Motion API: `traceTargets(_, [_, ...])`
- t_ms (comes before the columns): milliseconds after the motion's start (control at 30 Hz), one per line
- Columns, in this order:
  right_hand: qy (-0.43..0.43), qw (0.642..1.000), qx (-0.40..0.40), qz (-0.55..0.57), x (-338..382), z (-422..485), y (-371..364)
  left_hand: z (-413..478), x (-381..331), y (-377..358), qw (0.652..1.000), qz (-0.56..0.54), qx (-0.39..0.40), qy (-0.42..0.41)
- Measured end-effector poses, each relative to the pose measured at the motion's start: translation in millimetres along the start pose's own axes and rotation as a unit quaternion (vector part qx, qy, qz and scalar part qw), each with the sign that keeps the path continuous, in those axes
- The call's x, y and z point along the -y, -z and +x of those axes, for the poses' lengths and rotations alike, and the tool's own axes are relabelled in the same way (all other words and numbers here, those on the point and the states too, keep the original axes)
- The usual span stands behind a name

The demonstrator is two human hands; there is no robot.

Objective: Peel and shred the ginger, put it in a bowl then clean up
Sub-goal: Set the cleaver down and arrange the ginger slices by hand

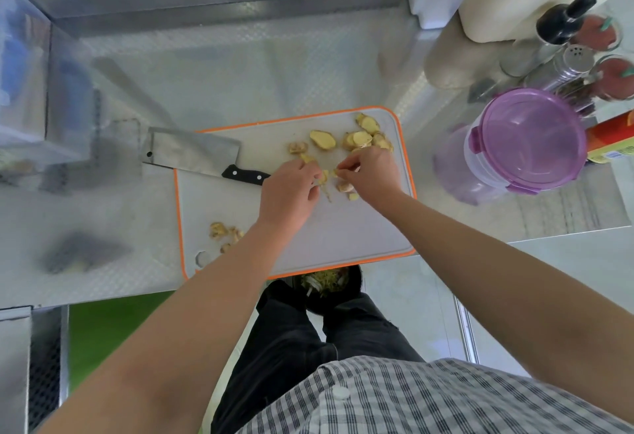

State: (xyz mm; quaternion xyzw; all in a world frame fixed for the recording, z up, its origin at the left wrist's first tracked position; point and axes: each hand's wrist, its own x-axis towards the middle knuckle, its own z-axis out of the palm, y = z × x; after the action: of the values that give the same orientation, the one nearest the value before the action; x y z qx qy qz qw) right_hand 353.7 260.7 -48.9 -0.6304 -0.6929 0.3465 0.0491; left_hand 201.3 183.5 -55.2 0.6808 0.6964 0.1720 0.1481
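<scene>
Head view looks down on a white, orange-edged cutting board (360,227) on the steel bench (103,210). Over the middle of the board, the left hand (290,190) and right hand (372,172) meet, fingers curled, both pinching a small ginger piece (326,176). Peeled ginger slices (360,138) lie at the far right corner, peel scraps (224,233) at the near left. A cleaver (192,152) rests across the board's far left edge. A purple-lidded container (528,138) stands to the right.
</scene>
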Motion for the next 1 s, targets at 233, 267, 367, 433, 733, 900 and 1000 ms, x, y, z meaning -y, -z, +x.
traceTargets(233, [0.084, 0.993, -0.077, -0.044, 1, -6, -1, 2, 2, -8, 0.999, 0.016, -0.008, -0.035])
traceTargets(267, [0.093, 0.991, -0.090, -0.027, -4, -10, 0, 1, 2, -9, 0.999, 0.016, -0.008, -0.038])
traceTargets(367, [0.109, 0.990, -0.084, -0.018, -19, -23, 3, 0, 0, -12, 0.999, 0.024, -0.004, -0.047])
traceTargets(433, [0.105, 0.992, -0.067, -0.035, -27, -31, 2, 0, -3, -15, 0.999, 0.031, -0.004, -0.043])
traceTargets(733, [0.071, 0.994, 0.010, -0.081, -34, -39, -3, 6, -8, -9, 0.999, -0.006, -0.003, 0.052])
traceTargets(900, [0.053, 0.998, 0.007, 0.014, -30, -25, 9, 12, -6, -13, 0.999, -0.011, -0.004, 0.052])
traceTargets(1000, [0.033, 0.996, -0.028, 0.082, -14, -7, 18, 15, -3, -14, 0.999, -0.013, -0.003, 0.045])
